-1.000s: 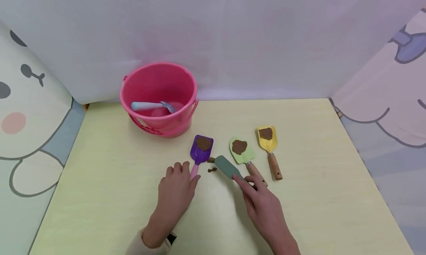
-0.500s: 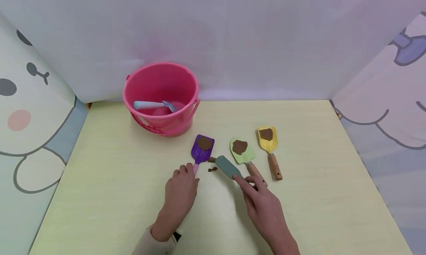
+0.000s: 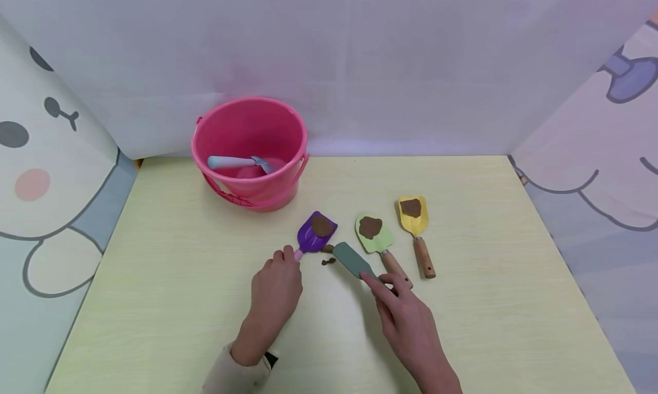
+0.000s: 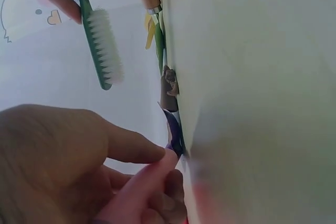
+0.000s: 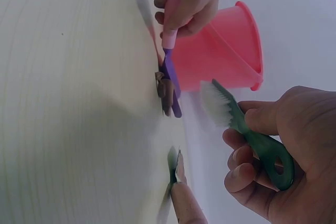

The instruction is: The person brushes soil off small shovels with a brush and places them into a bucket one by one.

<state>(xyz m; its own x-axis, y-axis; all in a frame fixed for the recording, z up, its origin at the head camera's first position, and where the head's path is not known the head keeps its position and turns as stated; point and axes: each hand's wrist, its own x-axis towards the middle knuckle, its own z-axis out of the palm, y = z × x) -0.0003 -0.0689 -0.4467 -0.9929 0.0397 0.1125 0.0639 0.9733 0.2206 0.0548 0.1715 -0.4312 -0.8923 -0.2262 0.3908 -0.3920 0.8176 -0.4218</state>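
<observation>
My left hand (image 3: pixel 276 288) grips the pink handle of a small purple toy shovel (image 3: pixel 307 238), thumb along the handle in the left wrist view. A brown lump (image 3: pixel 321 227) lies on its blade. Just right of the shovel, a brown piece (image 3: pixel 327 249) and smaller brown crumbs (image 3: pixel 328 261) lie on the table. My right hand (image 3: pixel 408 320) holds a green brush (image 3: pixel 352 261) above the table. Its white bristles (image 5: pixel 214 104) show in the right wrist view, apart from the shovel. The brush back hides part of what lies under it in the head view.
A pink bucket (image 3: pixel 272 194) stands at the back left, with a light-blue-handled tool (image 3: pixel 231 162) inside. To the right lie a light green shovel (image 3: pixel 381 242) and a yellow shovel (image 3: pixel 415 225), each bearing a brown patch. The pale table (image 3: pixel 493 302) extends around them.
My left hand has shifted its hold further up the handle and turned the purple shovel, so its blade tilts and points more to the right. The right hand with the brush stays nearly still.
</observation>
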